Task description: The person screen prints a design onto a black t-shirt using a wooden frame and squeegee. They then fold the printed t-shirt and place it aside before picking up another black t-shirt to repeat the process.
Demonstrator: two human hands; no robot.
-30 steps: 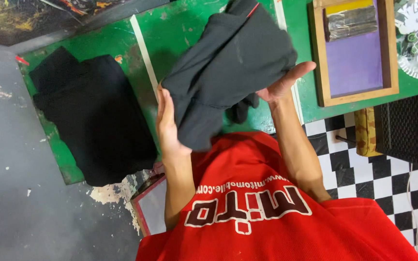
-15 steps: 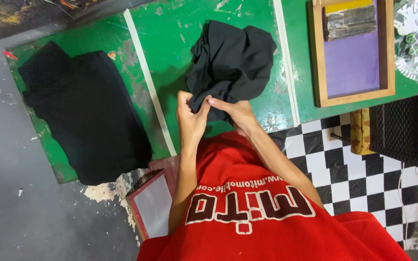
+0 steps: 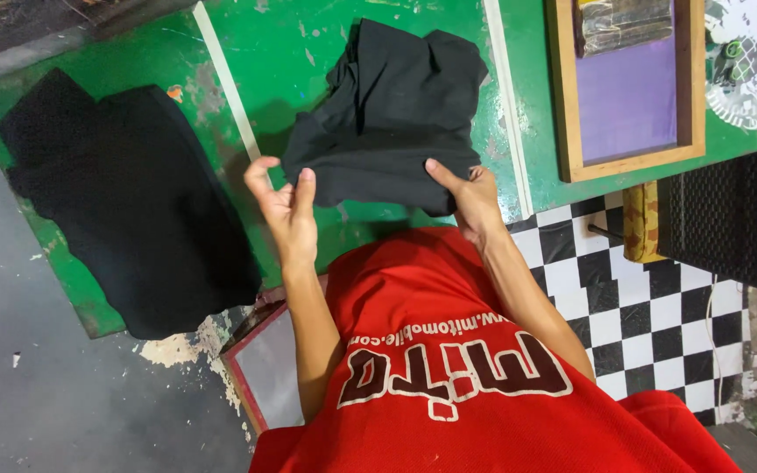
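Observation:
A crumpled black garment lies on the green table in front of me. My right hand grips its near right edge, thumb on top of the cloth. Just off the garment's near left corner is my left hand, palm up and fingers apart, only the thumb touching the fabric. My red shirt fills the lower part of the view.
A second black garment lies flat at the table's left end. A wooden-framed screen with purple mesh sits at the right. A framed screen leans below the table. Checkered floor lies to the right, grey floor to the left.
The garment was held up a second ago and has been laid on the table. My hands moved apart along its near edge, and the left hand let go.

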